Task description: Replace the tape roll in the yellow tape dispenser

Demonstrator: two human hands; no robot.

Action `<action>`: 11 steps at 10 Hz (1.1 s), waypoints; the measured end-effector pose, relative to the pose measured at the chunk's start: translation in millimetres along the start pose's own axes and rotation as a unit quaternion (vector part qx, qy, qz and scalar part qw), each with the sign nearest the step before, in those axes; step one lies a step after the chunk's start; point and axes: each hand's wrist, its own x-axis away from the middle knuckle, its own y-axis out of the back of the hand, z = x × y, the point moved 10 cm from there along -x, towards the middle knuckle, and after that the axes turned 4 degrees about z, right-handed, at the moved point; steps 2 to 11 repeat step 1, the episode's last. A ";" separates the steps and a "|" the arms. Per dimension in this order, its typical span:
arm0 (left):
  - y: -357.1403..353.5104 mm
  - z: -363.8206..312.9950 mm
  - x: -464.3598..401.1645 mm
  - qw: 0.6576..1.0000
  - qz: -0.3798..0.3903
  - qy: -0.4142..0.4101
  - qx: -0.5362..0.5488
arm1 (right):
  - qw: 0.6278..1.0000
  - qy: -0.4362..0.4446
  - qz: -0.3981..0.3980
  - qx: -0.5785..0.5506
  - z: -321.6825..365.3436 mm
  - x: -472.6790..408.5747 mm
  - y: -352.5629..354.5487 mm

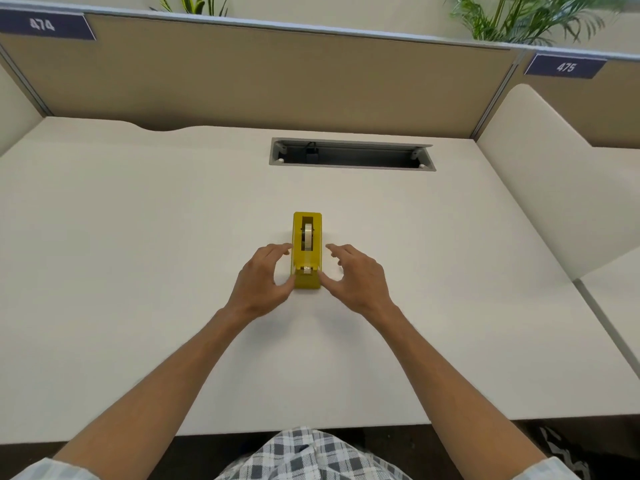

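Observation:
A yellow tape dispenser (pixel 307 251) stands upright in the middle of the white desk (pixel 138 237), its cutter end toward me. A pale, nearly clear tape roll (pixel 307 236) sits in its slot. My left hand (pixel 263 282) is at the dispenser's left side, fingers spread, thumb touching the near corner. My right hand (pixel 356 275) mirrors it on the right side, fingers apart, thumb by the near right corner. Neither hand is closed around the dispenser. No spare roll is in view.
A recessed grey cable tray (pixel 351 155) opens in the desk behind the dispenser. A tan partition (pixel 242 81) lines the back, with labels 474 and 475. A white divider panel (pixel 554 174) rises on the right. Plants show above the partition.

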 end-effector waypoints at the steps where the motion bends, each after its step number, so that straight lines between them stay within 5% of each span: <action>1: 19.1 0.9 -5.1 0.999 -0.029 -0.003 -0.023 | 1.000 -0.003 -0.016 0.014 -3.1 -4.7 12.7; 11: 19.1 0.9 -5.1 0.999 -0.029 -0.003 -0.023 | 1.000 -0.003 -0.016 0.014 -3.1 -4.7 12.7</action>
